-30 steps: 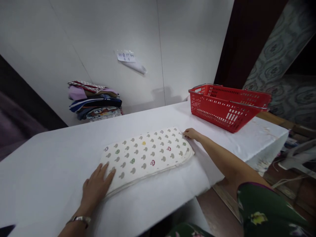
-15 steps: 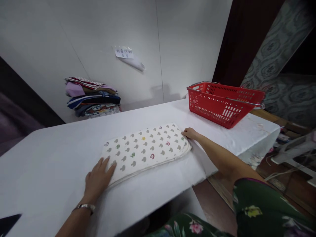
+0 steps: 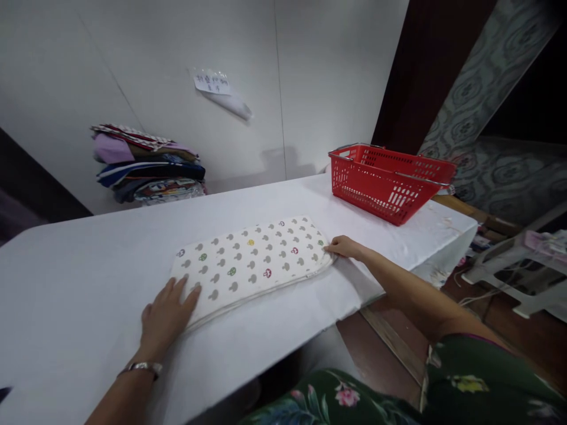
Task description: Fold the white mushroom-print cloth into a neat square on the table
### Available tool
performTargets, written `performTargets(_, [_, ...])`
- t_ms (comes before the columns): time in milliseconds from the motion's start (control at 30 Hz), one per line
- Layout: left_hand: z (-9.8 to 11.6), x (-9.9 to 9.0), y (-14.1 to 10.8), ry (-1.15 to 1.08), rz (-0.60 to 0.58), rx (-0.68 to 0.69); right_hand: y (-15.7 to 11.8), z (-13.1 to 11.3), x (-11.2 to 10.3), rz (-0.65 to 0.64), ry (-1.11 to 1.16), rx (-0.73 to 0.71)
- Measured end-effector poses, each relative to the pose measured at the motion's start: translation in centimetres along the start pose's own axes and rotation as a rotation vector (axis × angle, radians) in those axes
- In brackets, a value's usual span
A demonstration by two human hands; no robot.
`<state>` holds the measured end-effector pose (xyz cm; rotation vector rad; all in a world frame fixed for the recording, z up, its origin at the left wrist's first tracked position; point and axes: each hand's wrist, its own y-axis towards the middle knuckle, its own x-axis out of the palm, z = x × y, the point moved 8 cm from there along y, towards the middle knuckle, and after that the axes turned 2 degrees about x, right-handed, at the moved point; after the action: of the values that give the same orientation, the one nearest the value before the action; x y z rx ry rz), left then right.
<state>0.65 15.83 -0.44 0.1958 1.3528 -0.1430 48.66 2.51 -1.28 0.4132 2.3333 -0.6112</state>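
Note:
A folded white cloth [image 3: 248,260] printed with small grey, green, red and yellow mushrooms lies flat on the white-covered table [image 3: 106,265]. My left hand [image 3: 166,319], with a bracelet at the wrist, rests on the cloth's near left corner, fingers spread. At the opposite end, my right hand [image 3: 345,247] pinches the right edge between thumb and forefinger. Several layers show along the near and right edges, and the right corner is rounded.
A red plastic basket [image 3: 385,192] with metal handles stands at the table's back right. Folded fabrics [image 3: 148,165] are piled against the wall at the back left. A paper label [image 3: 212,82] hangs on the wall. A white plastic stool [image 3: 522,277] stands at right.
My right hand has slid a little toward me along the cloth's right edge. My left hand stays on the left corner. The camera view has shifted slightly.

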Motion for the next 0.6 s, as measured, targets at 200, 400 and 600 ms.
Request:
performTargets(200, [0.0,0.1,-0.1,-0.001,-0.003,-0.009,0.1,0.2,-0.3,0.067,-0.001,0.017])
performTargets(400, [0.1,0.1,-0.1,0.025,-0.014,0.007,0.2,1.6,0.0,0.027,0.022,0.072])
performTargets(600, [0.1,0.2,-0.2,0.013,-0.008,-0.011,-0.2,1.9,0.3,0.021,0.018,0.072])
